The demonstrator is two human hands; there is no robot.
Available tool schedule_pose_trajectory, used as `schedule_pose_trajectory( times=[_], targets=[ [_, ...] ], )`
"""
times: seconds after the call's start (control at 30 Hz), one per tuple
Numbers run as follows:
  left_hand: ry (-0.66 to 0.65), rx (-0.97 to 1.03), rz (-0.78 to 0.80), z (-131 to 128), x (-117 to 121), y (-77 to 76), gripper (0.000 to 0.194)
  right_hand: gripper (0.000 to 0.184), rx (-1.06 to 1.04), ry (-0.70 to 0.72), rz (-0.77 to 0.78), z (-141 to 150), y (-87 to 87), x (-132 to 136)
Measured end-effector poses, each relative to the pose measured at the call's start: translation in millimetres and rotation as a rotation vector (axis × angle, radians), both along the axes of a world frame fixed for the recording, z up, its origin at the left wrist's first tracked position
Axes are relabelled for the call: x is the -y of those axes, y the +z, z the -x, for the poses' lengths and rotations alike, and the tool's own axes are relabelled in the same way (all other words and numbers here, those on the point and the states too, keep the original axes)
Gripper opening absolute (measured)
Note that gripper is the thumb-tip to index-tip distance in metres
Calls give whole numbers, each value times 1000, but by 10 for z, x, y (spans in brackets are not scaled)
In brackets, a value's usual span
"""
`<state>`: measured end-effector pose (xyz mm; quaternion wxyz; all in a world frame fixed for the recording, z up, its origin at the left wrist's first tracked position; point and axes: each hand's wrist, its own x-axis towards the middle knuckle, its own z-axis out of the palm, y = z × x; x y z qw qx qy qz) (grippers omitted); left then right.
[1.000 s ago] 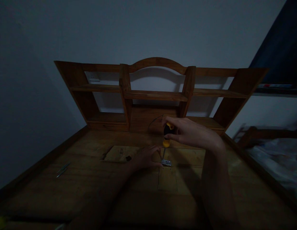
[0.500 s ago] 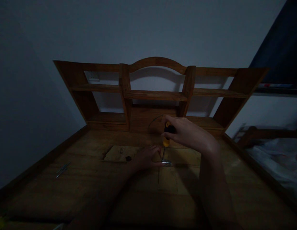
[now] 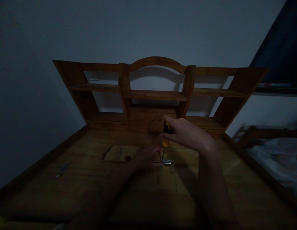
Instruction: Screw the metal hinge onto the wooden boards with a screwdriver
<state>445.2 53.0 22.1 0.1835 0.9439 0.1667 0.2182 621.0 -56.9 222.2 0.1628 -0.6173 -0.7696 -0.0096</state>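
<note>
The right hand (image 3: 184, 130) has its grip curled around a yellow-and-black screwdriver (image 3: 165, 143). The thin metal rod points down to the 9 o'clock end of a small, shiny silver metal plate (image 3: 167, 162) on the brown wooden bench (image 3: 83, 172). The left hand (image 3: 145, 158) sits at the plate's 9 o'clock, thumb by its edge; I cannot tell if its grip pinches anything. Farther out at 12 o'clock stands a brown wooden shelf (image 3: 155, 95).
</note>
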Motion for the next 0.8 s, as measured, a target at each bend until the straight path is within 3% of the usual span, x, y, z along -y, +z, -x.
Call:
schedule_pose_trajectory(
  times=[0.1,0.23,0.4,0.63,0.8],
  targets=[
    [-22,19,19,-3,6,19,60,38,41,-59,-39,-15,-3,-15],
    [-22,14,31,-11,-1,21,55,49,21,35,-22,-39,4,-29],
    [-10,1,41,-17,-11,14,55,40,21,71,-21,-3,-16,-50],
    [-14,-4,51,-19,1,26,52,39,72,-97,-57,10,-13,-45],
    [-15,13,43,-22,0,26,55,31,-24,178,37,-115,63,40]
  ],
)
